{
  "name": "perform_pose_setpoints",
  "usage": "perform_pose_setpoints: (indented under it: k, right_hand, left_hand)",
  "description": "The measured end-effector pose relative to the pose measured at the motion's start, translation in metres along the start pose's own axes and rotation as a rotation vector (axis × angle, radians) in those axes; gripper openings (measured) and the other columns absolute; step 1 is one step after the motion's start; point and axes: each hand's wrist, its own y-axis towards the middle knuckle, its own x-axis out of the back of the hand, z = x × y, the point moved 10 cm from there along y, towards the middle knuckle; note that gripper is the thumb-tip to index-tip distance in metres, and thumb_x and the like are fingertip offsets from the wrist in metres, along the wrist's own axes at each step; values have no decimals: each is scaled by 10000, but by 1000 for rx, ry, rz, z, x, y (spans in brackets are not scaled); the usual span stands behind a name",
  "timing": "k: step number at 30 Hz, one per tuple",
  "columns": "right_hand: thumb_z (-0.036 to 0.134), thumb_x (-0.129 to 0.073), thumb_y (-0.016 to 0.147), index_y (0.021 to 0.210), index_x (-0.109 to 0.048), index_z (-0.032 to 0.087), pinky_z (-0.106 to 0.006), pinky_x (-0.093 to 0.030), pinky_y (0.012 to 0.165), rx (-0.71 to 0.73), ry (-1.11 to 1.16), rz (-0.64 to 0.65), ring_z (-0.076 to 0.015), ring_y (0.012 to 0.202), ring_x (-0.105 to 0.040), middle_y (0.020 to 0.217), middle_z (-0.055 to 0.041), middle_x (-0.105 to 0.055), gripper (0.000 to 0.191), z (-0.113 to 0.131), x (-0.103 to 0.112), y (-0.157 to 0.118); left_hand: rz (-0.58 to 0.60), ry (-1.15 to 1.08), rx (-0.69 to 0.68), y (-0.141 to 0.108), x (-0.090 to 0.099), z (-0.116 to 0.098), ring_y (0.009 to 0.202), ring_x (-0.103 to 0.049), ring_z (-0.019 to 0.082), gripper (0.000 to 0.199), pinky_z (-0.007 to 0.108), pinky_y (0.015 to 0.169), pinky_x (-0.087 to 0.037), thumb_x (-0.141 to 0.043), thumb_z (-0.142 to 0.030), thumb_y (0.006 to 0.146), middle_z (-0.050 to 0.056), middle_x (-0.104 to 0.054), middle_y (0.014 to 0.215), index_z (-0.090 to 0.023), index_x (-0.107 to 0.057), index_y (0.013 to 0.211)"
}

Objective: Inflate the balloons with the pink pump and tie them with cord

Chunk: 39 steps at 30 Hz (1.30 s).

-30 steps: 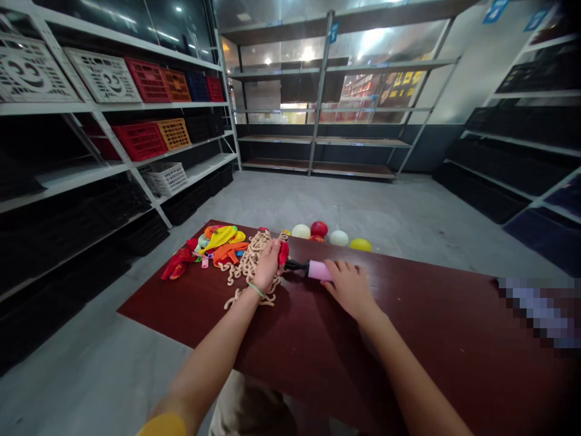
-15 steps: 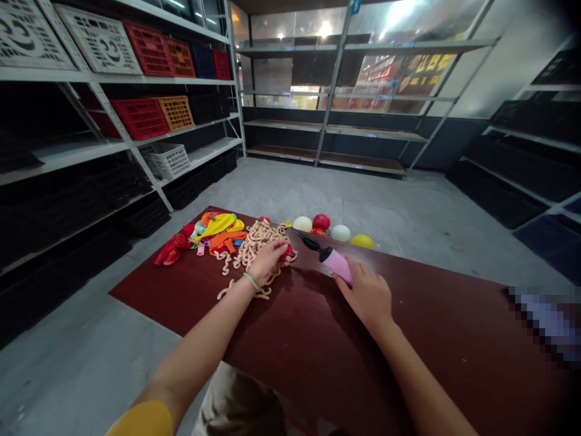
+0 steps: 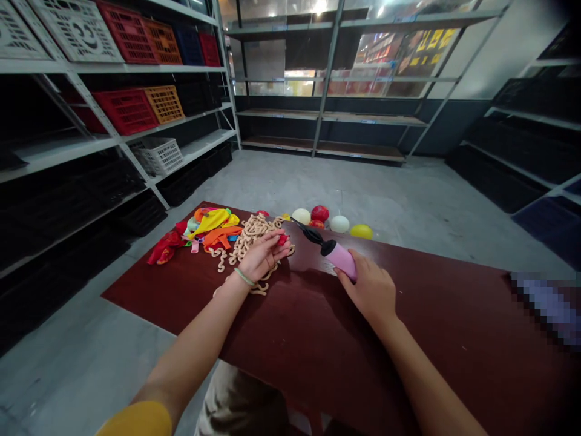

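From the head view I see the left hand (image 3: 261,257) pinching a small red piece, probably a balloon (image 3: 283,240), beside the beige curled pieces (image 3: 255,233). The right hand (image 3: 370,287) is wrapped round the pink pump (image 3: 341,260), above the table (image 3: 318,339).

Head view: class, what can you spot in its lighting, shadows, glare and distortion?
In the head view, lights glare behind the rear rack; a soft shadow darkens the tabletop left of the right hand; the lower-left crates sink towards black; a blocky pixelated patch hides detail at right; the leaning posts suggest wide-angle distortion.
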Motion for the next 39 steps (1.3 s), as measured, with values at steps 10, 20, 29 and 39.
perform_pose_setpoints:
  k: [10, 20, 29, 39]
  right_hand:
    - [511, -497, 944, 1333, -525, 178, -307, -409, 714, 28, 96, -13, -224, 872, -640, 1084, -100, -700, 512, 11, 7, -1]
    - [515, -485, 946, 1330, -524, 186, -315, -415, 730, 136, 84, 21, -220, 849, -629, 1075, -98, -687, 507, 31, 1, -4]
    - [530, -479, 953, 1319, -540, 174, -312, -406, 737, 177, 57, 12, -218, 872, -630, 1081, -93, -693, 515, 39, 4, -3]
    - [519, -469, 951, 1327, -523, 190, -318, -395, 723, 124, 57, 50, -229, 868, -628, 1078, -93, -694, 502, 35, 1, -2]
  left_hand:
    - [-23, -61, -123, 4, 5, -8, 776, -707, 125, 173, 267, 793, -589, -591, -136, 917, 48, -713, 864, -149, -674, 1068]
    - [-138, -175, -363, 3, 21, -32, 902, -704, 120, 198, 238, 849, -547, -652, -167, 878, 49, -734, 981, -174, -689, 1073]
    - [-133, -212, -356, 3, 21, -27, 942, -701, 119, 173, 204, 815, -547, -669, -221, 882, 44, -728, 1012, -176, -684, 1049]
    - [-100, -130, -395, 5, 17, -25, 982, -698, 132, 262, 251, 891, -538, -705, -238, 853, 49, -733, 1030, -188, -681, 1109]
